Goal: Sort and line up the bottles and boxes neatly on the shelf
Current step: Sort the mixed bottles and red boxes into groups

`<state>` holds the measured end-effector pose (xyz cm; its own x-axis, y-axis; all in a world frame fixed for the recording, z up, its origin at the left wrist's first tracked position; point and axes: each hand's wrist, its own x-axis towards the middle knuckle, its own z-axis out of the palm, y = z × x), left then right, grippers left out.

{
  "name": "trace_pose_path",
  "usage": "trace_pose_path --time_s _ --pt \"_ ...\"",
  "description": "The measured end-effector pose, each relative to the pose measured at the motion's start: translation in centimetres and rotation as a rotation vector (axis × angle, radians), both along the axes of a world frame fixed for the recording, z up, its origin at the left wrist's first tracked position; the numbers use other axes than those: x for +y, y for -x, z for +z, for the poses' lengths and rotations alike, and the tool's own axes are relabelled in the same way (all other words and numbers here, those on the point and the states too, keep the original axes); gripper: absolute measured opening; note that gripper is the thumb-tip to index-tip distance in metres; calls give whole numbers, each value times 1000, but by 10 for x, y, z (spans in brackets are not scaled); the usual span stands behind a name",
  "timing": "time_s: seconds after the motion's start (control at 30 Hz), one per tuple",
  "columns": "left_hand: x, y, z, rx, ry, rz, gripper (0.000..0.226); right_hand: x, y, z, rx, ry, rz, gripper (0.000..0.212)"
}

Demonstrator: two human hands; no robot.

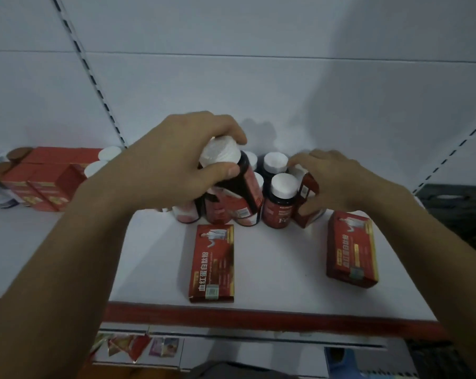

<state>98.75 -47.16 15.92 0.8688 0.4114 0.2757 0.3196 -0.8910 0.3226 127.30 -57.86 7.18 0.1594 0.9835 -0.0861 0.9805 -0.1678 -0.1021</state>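
1. It was a shop: a white display shelf (280, 263) had a red price-strip edge (258, 314).
2. A slotted upright (94, 80) ran up the back panel.
3. Identical red boxes (48, 184) and white-capped bottles (282, 198) stood stocked in multiples.

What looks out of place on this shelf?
The centre box and right box lie flat near the shelf front, the right one skewed. The left hand holds a tilted bottle over the standing bottles.

Glossy cardboard box (212, 262), matt shelf (280, 269)

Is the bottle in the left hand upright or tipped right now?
Tipped. The left hand grips the bottle at its white cap, which leans left of its base.
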Motion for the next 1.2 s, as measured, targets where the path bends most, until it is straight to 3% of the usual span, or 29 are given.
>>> trace_pose_path --time_s 0.1,0.2,0.37,0.53,0.7,0.8,0.87,0.97,1.1,1.2 --pt "3 -31 10 -195 29 1 36 -14 -17 -4 -3 36 -35 44" --pt "6 -74 11 -329 95 27 33 -29 -27 3 18 -88 -143 50" --pt "9 -156 -23 -121 3 -76 38 -43 -39 7 3 -236 -319 65" --pt "11 -195 -66 82 -95 -87 40 -49 -41 -14 70 -295 -356 45" --pt "21 -201 -96 176 -79 -94 46 -56 -31 -29 129 -436 -388 57" --pt "25 -195 -99 173 -37 -164 44 -63 -4 -36 102 -652 -345 42" --pt "27 -177 -95 164 3 -195 56 -66 19 -45 76 -793 -338 31" --pt "27 -129 -90 -12 88 -143 56 -61 44 -59 87 -876 -330 25" --pt "11 -49 -97 -337 149 47 27 -49 64 -69 122 -935 -386 25" --pt "4 -6 -108 -452 172 252 23 -36 85 -72 301 -946 -340 28"
